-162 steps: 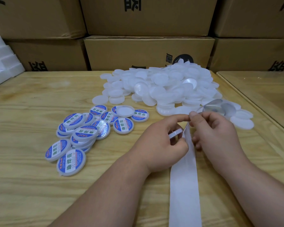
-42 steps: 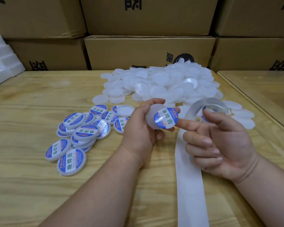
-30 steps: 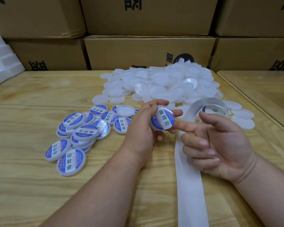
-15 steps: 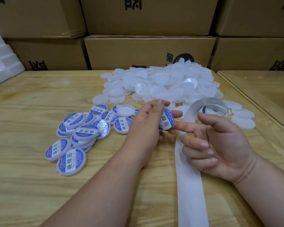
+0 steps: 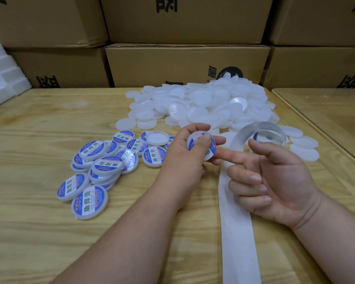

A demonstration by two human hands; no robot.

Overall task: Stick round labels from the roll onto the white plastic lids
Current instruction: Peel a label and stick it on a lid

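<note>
Lid with its round label is gripped in the left hand, thumb pressing the label, above the table. Right hand holds nothing, index finger touching the lid's edge. Uneven pressing could leave a bubble or lifted edge, I think. Closed cardboard boxes stand behind; their contents are not visible

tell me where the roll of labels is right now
In the head view the label roll stands on the wooden table right of centre, just beyond the right hand, at the near edge of the pile of plain white lids.
</note>
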